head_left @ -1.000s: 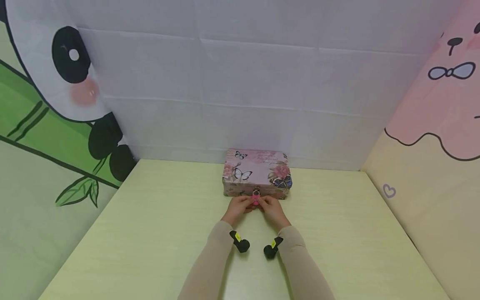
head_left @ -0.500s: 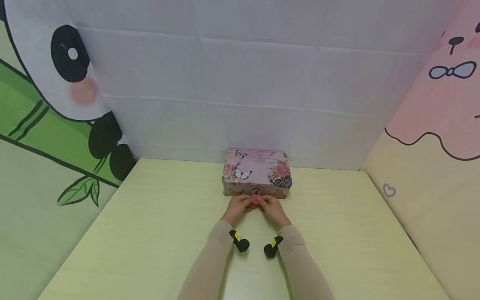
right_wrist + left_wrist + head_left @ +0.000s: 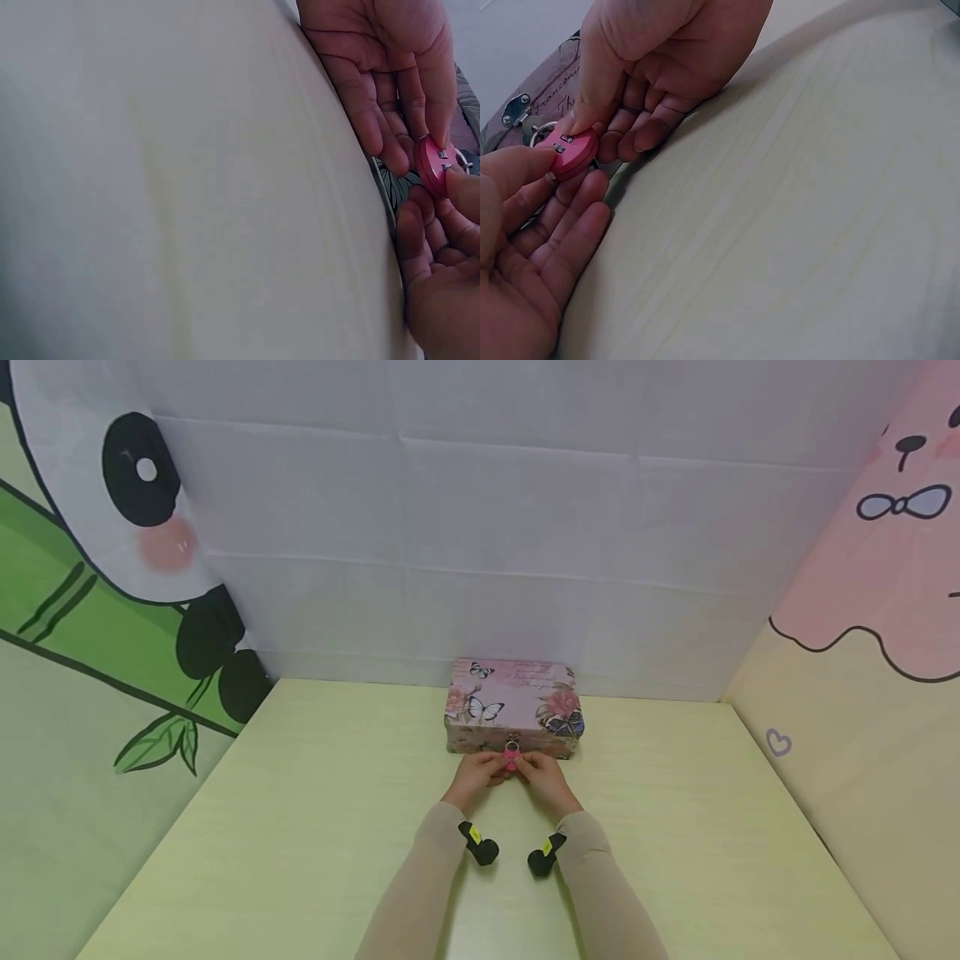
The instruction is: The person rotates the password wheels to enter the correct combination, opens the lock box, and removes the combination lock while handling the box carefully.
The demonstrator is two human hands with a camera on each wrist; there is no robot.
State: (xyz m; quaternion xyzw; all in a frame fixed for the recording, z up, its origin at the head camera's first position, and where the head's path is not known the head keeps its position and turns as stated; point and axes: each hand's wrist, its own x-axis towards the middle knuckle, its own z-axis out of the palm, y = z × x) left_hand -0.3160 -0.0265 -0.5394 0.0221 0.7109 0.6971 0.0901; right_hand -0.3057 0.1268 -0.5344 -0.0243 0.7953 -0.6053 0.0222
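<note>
room — tabletop (image 3: 300, 810) beside box (image 3: 510, 693), both sides | block — backdrop (image 3: 487, 527) behind, hands (image 3: 478, 771) (image 3: 547, 778) in front

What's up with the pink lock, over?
Left hand and right hand pinching pink lock. Lock at front of closed flowery box. Nothing seen in the way.

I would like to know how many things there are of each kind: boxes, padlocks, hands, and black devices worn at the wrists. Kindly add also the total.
Boxes: 1, the floral box
Padlocks: 1, the pink padlock
Hands: 2, left hand and right hand
Black wrist devices: 2, left device and right device
Total: 6
</note>
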